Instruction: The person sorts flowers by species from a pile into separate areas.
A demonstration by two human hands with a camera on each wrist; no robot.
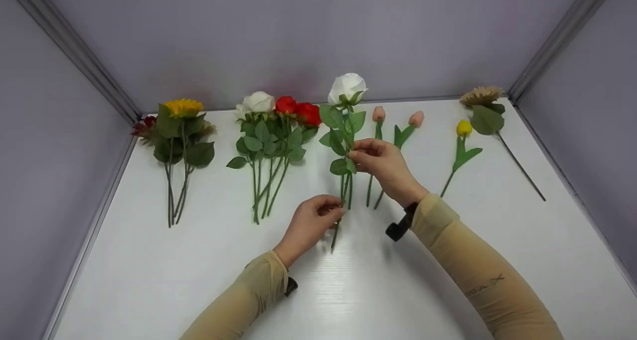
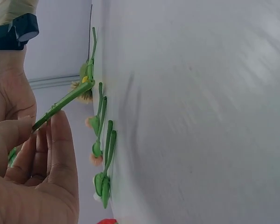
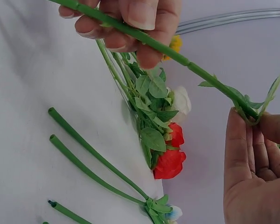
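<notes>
A white rose (image 1: pixel 347 88) with green leaves stands raised above the table, both hands on its stem. My left hand (image 1: pixel 311 220) pinches the lower stem between thumb and fingers; in the left wrist view the cut stem end (image 2: pixel 86 87) sticks out past the fingertips. Higher up, my right hand (image 1: pixel 383 166) pinches the stem beside the leaves, as the right wrist view also shows. Behind the held rose lie two more green stems (image 1: pixel 350 193), their blooms mostly hidden in the head view. Two pink tulips (image 1: pixel 416 119) lie just beyond the right hand.
White roses (image 1: pixel 259 102) and red roses (image 1: pixel 307 114) lie in a group left of the hands. Farther left is a bunch with a yellow sunflower (image 1: pixel 184 108) and dark red blooms (image 1: pixel 144 127). A yellow tulip (image 1: pixel 464 128) and a tan flower (image 1: pixel 481 96) lie right. Grey walls enclose the white table (image 1: pixel 149 280).
</notes>
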